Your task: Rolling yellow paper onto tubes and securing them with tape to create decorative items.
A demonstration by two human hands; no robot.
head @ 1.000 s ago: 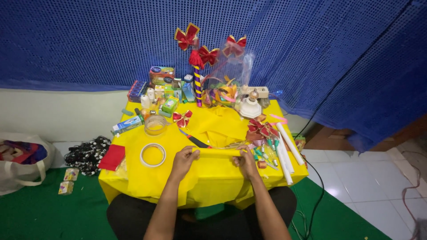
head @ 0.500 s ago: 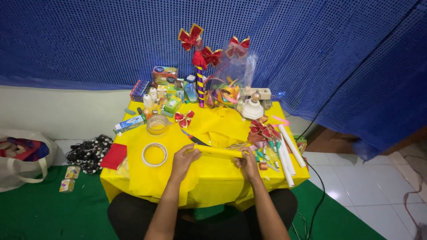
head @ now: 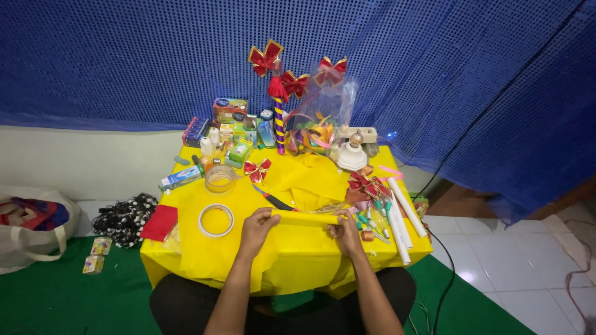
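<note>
Yellow roll (head: pixel 305 217) being gripped at both ends, lying crosswise over the near half of the yellow-draped table (head: pixel 186 260). Left hand (head: pixel 259 229) curling its fingers closed around the left end; right hand (head: pixel 345 234) pinching the right end, fingers likewise closed on it. Looking like mid-rolling of a yellow sheet into a tight tube (judging only by the grip); next, probably needing the seam held fast, with the tape ring (head: pixel 216 220) lying just to the left. Further out: scissors (head: pixel 273 199) resting just behind the roll, white tubes (head: pixel 405 214) lying to the right beside red bows (head: pixel 365 183). Clear round tub (head: pixel 220 178) sitting behind the tape ring, contents too faint to tell. Clear plastic bag (head: pixel 323 124) standing at the back, holding coloured ribbon pieces.
</note>
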